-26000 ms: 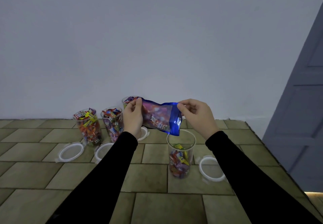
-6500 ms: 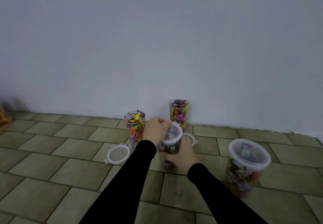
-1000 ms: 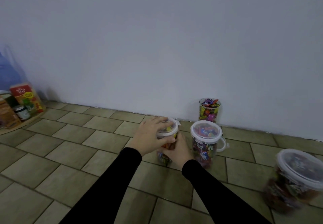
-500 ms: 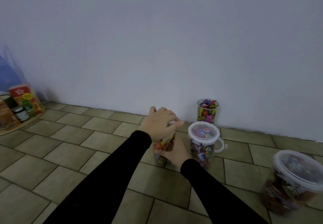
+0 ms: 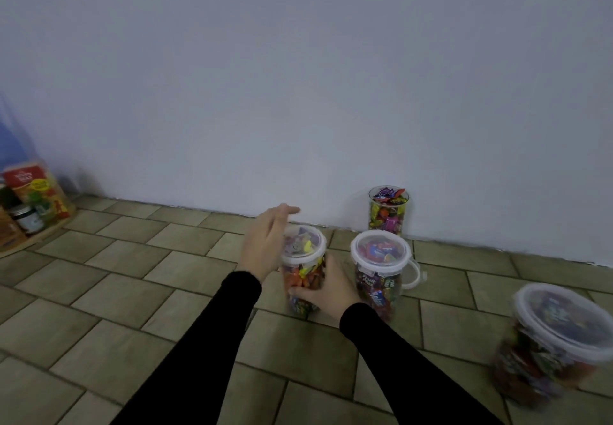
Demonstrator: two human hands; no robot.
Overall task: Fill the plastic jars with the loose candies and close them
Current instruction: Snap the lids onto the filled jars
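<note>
A clear jar full of candies (image 5: pixel 303 278) stands on the tiled floor with a white-rimmed lid (image 5: pixel 303 247) on top. My right hand (image 5: pixel 326 287) grips its lower body from the right. My left hand (image 5: pixel 267 242) hovers at the lid's left edge with fingers straight. To the right stands a second lidded candy jar (image 5: pixel 379 268). A third lidded jar (image 5: pixel 547 345) sits blurred at the far right. An open jar of candies (image 5: pixel 387 210) stands by the wall without a lid.
A loose white lid (image 5: pixel 413 273) lies on the floor behind the second jar. Boxes and a small dark jar (image 5: pixel 28 205) crowd the left corner by the wall. The white wall (image 5: pixel 298 93) runs just behind the jars.
My left hand has lifted off the lid and opened, moving slightly left. My right hand still holds the jar's body.
</note>
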